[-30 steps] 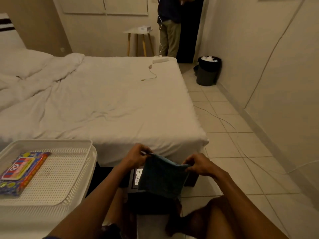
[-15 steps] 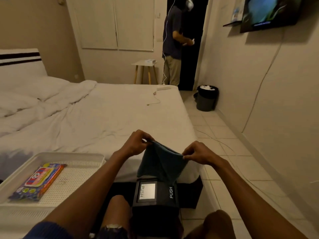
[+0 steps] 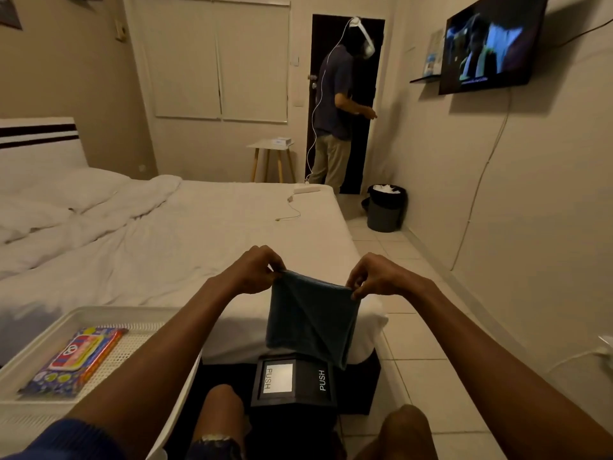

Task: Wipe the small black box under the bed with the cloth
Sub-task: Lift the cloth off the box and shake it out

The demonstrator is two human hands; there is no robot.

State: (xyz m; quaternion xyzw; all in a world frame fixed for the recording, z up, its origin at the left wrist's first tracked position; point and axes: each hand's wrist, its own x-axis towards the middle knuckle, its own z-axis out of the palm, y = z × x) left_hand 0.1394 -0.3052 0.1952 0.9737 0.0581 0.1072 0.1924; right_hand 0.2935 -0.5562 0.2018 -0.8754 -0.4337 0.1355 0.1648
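Left hand (image 3: 252, 270) and right hand (image 3: 381, 277) each pinch a top corner of the dark teal towelling cloth (image 3: 311, 322); the small black "PUSH" box (image 3: 292, 381) lies directly below, at the bed's (image 3: 199, 234) near edge, equally near both.

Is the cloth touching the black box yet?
No, the cloth hangs from both hands above the black box, not pressed on it.

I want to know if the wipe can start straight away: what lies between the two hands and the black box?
Only the cloth, pinched at its top corners by left hand and right hand, hanging over the black box in the head view.
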